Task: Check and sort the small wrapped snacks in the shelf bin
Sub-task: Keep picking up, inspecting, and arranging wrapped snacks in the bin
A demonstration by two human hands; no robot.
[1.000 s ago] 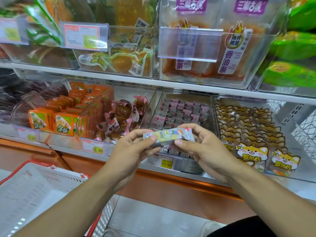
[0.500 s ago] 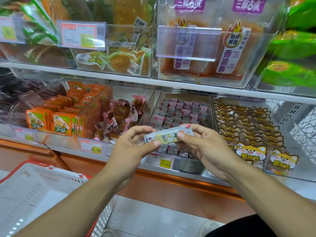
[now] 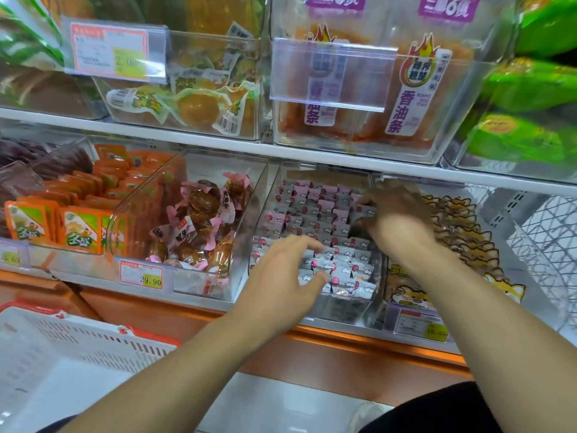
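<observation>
The small wrapped snacks [image 3: 324, 232] lie in rows in the clear shelf bin [image 3: 265, 214]. The left hand [image 3: 290, 273] hovers spread over the near rows, likely steadying them, while the right hand [image 3: 393, 217] pinches one far packet, probably reseating it.

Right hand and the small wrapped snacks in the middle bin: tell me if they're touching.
Touching. The head view shows the right hand deep in the bin, its fingers among the small wrapped snacks.

Orange packets [image 3: 78, 220] left — white basket [image 3: 62, 354] below, price tag [image 3: 142, 275].
</observation>
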